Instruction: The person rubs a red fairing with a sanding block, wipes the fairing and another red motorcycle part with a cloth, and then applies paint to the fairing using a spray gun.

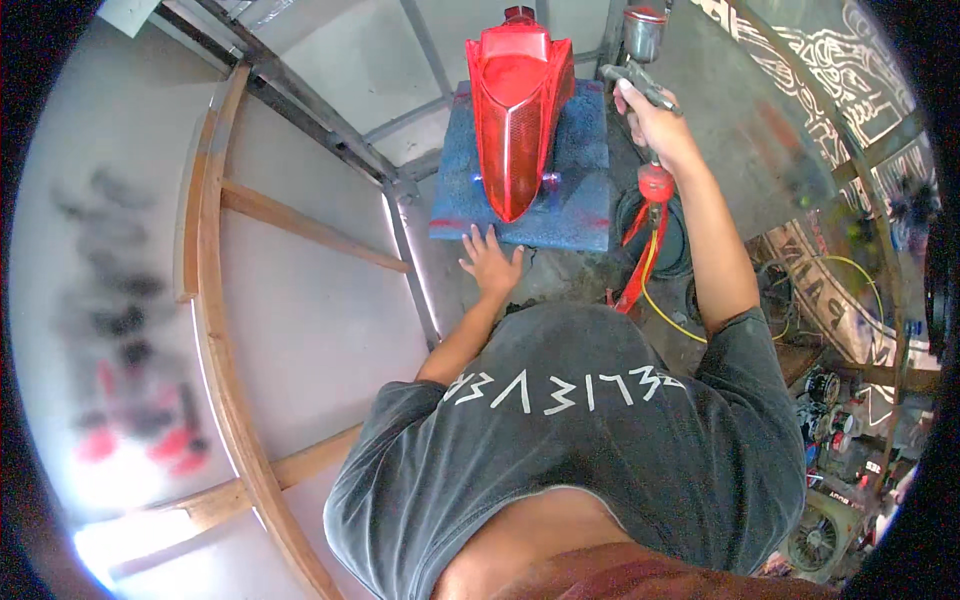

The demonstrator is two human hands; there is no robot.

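My right hand (655,125) is wrapped round the grip of a spray gun (645,84), which has a metal cup on top with red at its rim. A red fitting (655,184) hangs below the grip, with a yellow hose (649,265) running down from it. To the gun's left, a glossy red, pointed part (518,130), like a motorcycle body panel, sits on a blue board (580,205). My left hand (492,265) is empty, its fingers spread just below the board's near edge; whether they touch it I cannot tell.
A pale wall panel with a wooden frame (215,330) stands close on the left, smeared with black and red paint. Dark coiled hose (677,240) lies on the floor behind the gun. Assorted machine parts and a fan-like unit (815,538) crowd the lower right.
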